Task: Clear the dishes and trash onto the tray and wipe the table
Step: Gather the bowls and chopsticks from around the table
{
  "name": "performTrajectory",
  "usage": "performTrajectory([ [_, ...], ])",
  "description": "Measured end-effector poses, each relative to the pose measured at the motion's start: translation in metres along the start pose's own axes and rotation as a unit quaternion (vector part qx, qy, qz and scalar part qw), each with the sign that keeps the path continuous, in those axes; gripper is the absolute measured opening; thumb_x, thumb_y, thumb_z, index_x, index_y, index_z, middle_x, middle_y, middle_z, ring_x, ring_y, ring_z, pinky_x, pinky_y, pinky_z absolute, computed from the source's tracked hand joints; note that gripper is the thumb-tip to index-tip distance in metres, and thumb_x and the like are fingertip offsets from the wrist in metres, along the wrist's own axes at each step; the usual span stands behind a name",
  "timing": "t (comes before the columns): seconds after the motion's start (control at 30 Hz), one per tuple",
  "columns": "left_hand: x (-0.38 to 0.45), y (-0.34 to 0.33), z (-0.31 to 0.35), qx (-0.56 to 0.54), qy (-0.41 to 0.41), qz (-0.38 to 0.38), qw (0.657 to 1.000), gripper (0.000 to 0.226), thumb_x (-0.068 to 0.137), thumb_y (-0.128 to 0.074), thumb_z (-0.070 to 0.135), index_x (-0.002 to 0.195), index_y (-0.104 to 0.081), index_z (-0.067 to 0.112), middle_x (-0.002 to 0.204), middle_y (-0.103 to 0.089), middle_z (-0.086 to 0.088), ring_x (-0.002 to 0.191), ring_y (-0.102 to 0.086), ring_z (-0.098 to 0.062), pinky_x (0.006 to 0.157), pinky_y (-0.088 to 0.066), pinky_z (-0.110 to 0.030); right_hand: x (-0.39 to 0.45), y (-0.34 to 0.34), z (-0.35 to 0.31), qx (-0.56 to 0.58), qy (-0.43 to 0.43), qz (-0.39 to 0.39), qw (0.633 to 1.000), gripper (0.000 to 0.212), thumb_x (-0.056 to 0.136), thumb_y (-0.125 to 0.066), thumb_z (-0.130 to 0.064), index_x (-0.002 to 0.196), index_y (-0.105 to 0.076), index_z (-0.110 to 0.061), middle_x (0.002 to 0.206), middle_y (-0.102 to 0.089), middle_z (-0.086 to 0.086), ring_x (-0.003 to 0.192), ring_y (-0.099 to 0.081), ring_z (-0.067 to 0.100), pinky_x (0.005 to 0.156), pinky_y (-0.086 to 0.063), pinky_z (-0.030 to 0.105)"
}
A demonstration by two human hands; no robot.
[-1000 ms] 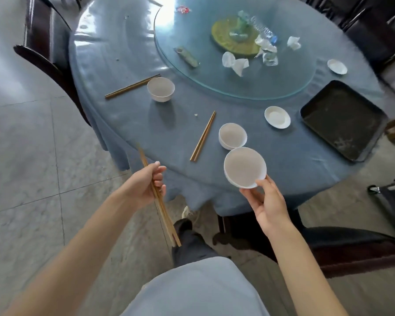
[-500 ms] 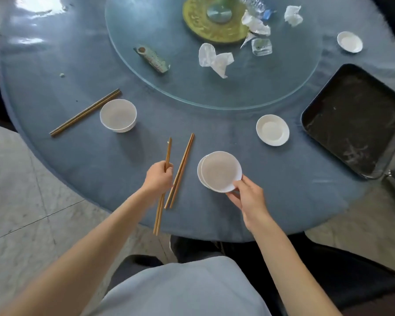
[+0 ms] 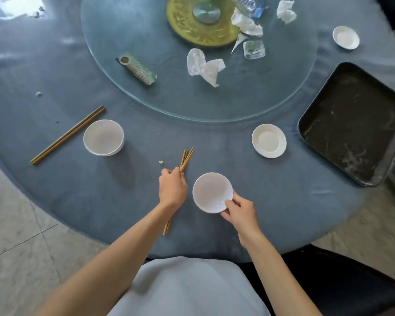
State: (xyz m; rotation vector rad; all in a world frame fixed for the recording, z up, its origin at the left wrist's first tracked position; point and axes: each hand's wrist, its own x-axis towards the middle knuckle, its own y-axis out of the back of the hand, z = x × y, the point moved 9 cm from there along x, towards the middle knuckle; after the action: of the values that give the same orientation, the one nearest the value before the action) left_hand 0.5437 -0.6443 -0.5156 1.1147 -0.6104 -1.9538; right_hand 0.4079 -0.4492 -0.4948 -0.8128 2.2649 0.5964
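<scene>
White bowl (image 3: 212,192) (glossy, empty) pinched at its rim by right hand (image 3: 238,208).

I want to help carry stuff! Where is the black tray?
In the head view, the black tray sits at the table's right edge, just right of a small white saucer and beside the glass turntable.
</scene>
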Motion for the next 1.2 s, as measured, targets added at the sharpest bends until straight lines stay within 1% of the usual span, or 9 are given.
performTrajectory([
  [0.1, 0.006, 0.001, 0.004, -0.002, 0.003, 0.014, 1.000, 0.027, 0.108, -0.039, 0.023, 0.113, -0.059, 0.006, 0.115, -0.051, -0.017, 0.105, -0.054, -0.036, 0.086, -0.048, -0.043, 0.002, 0.000, 0.002, 0.008, -0.004, 0.011, 1.000, 0.044, 0.097, -0.056, -0.003, 0.127, -0.074, -0.030, 0.107, -0.077, -0.011, 0.102, -0.070, 0.008, 0.077, -0.062, 0.022],
  [0.23, 0.011, -0.001, 0.004, 0.001, 0.017, 0.017, 1.000, 0.027, 0.105, -0.046, 0.025, 0.127, -0.055, 0.013, 0.120, -0.051, -0.016, 0.110, -0.052, -0.035, 0.086, -0.048, -0.043, 0.007, 0.002, 0.003, 0.013, -0.007, 0.009, 1.000, 0.045, 0.094, -0.060, -0.003, 0.118, -0.075, -0.038, 0.107, -0.078, -0.012, 0.106, -0.071, 0.010, 0.077, -0.061, 0.023],
  [0.37, 0.014, -0.003, 0.005, 0.031, 0.033, -0.009, 0.999, 0.030, 0.096, -0.056, 0.019, 0.124, -0.047, 0.013, 0.120, -0.049, -0.015, 0.112, -0.051, -0.036, 0.088, -0.052, -0.047, 0.013, 0.004, 0.005, 0.011, -0.017, 0.003, 1.000, 0.041, 0.094, -0.063, -0.004, 0.124, -0.076, -0.029, 0.117, -0.076, -0.008, 0.112, -0.070, 0.013, 0.081, -0.063, 0.028],
  [0.53, 0.020, -0.004, 0.005, 0.080, 0.072, -0.022, 0.994, 0.031, 0.089, -0.058, 0.013, 0.116, -0.045, 0.003, 0.118, -0.058, -0.020, 0.111, -0.057, -0.040, 0.085, -0.050, -0.045, 0.018, 0.004, 0.005, -0.001, -0.028, 0.000, 1.000, 0.039, 0.092, -0.065, -0.009, 0.107, -0.075, -0.044, 0.109, -0.075, -0.001, 0.106, -0.070, 0.016, 0.071, -0.062, 0.025],
  [0.67, 0.025, -0.009, 0.004, 0.105, 0.084, -0.028, 0.990, 0.031, 0.087, -0.060, 0.013, 0.115, -0.051, 0.001, 0.117, -0.060, -0.019, 0.107, -0.062, -0.039, 0.080, -0.051, -0.043, 0.020, 0.000, 0.011, -0.013, -0.056, -0.023, 0.998, 0.036, 0.094, -0.062, -0.017, 0.111, -0.070, -0.048, 0.112, -0.072, -0.004, 0.107, -0.069, 0.018, 0.067, -0.063, 0.028],
  [0.77, 0.026, -0.014, 0.004, 0.125, 0.078, -0.028, 0.989, 0.034, 0.087, -0.061, 0.016, 0.116, -0.052, 0.001, 0.118, -0.058, -0.018, 0.107, -0.062, -0.038, 0.079, -0.051, -0.043, 0.019, -0.004, 0.016, -0.004, -0.079, -0.052, 0.996, 0.038, 0.097, -0.060, -0.021, 0.123, -0.068, -0.048, 0.115, -0.071, -0.005, 0.103, -0.073, 0.023, 0.066, -0.063, 0.029],
  [0.93, 0.029, -0.020, 0.006, 0.162, 0.060, -0.043, 0.984, 0.036, 0.091, -0.060, 0.016, 0.121, -0.049, 0.000, 0.124, -0.054, -0.018, 0.113, -0.060, -0.037, 0.086, -0.051, -0.043, 0.014, -0.008, 0.021, 0.016, -0.092, -0.080, 0.992, 0.045, 0.099, -0.060, -0.021, 0.132, -0.062, -0.051, 0.116, -0.073, -0.002, 0.095, -0.077, 0.020, 0.069, -0.064, 0.031],
  [1.07, 0.027, -0.022, 0.007, 0.216, 0.027, -0.053, 0.975, 0.031, 0.094, -0.060, 0.013, 0.121, -0.048, 0.003, 0.124, -0.052, -0.015, 0.111, -0.061, -0.035, 0.083, -0.052, -0.040, 0.013, -0.009, 0.019, 0.034, -0.081, -0.075, 0.993, 0.044, 0.099, -0.060, -0.020, 0.131, -0.064, -0.050, 0.123, -0.070, -0.001, 0.107, -0.073, 0.024, 0.069, -0.063, 0.028],
  [1.2, 0.017, -0.022, 0.011, 0.286, -0.030, -0.021, 0.958, 0.019, 0.097, -0.051, 0.005, 0.115, -0.048, 0.008, 0.120, -0.054, -0.013, 0.104, -0.063, -0.028, 0.076, -0.054, -0.034, 0.012, -0.012, 0.020, 0.049, -0.071, -0.069, 0.994, 0.040, 0.101, -0.058, -0.019, 0.130, -0.066, -0.045, 0.126, -0.068, -0.001, 0.112, -0.069, 0.022, 0.069, -0.062, 0.025],
])
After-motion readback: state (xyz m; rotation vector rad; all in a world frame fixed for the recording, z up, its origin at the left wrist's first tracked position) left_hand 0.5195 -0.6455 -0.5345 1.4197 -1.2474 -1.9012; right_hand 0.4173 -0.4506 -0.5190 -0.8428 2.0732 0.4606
